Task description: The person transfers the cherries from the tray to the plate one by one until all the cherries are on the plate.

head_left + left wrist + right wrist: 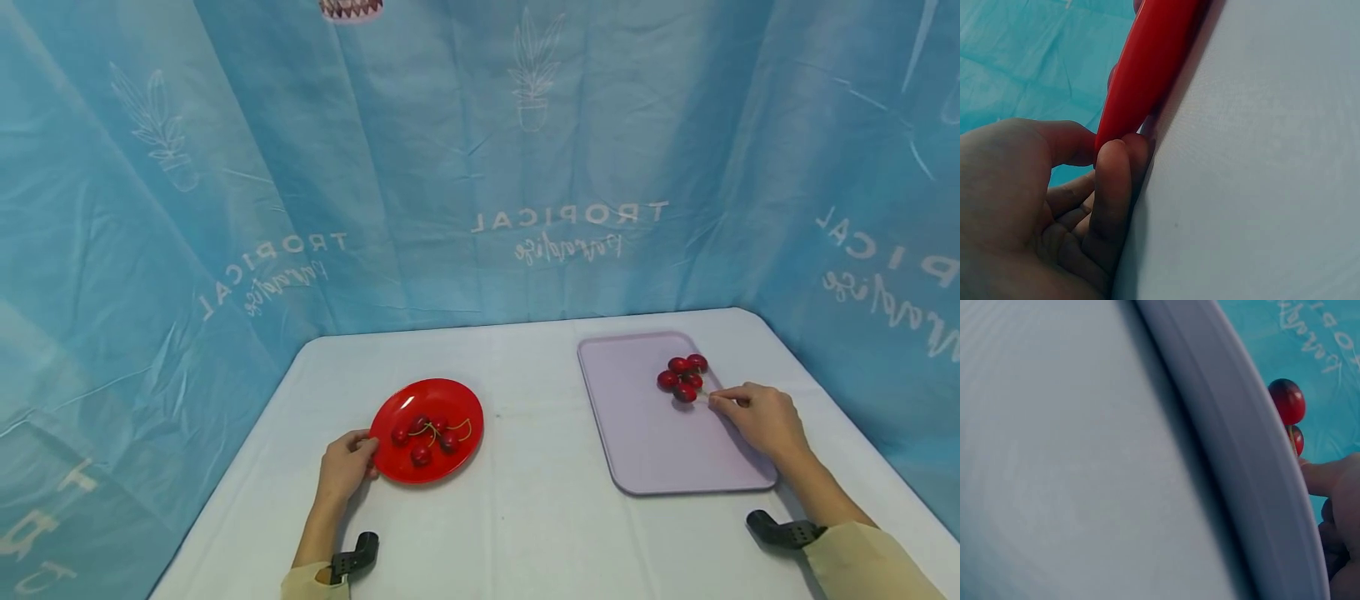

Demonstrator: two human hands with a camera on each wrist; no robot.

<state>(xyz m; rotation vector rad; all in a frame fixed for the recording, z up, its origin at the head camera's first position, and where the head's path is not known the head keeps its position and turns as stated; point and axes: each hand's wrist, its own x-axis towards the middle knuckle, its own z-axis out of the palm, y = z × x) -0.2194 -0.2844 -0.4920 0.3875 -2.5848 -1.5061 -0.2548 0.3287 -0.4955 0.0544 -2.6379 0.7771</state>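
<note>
A round red plate [468, 400] on the left of the table carries several cherries [422, 455] with green stems. My left hand [347, 468] pinches its left rim, thumb above and fingers beneath, as the left wrist view shows at the plate's edge [1147, 69]. On the right is a pale purple tray [645, 442]. A bunch of several dark red cherries [678, 379] is over its upper right part. My right hand [761, 417] pinches a cherry stem [703, 393] between thumb and forefinger, at the tray's right edge. In the right wrist view, the tray's side wall [1241, 437] hides part of the bunch.
A white cloth [540, 467] covers the table, and a stretch of it separates plate and tray. Blue printed curtains [465, 167] rise behind the table and along both sides. Each wrist wears a black strap with a camera [783, 531].
</note>
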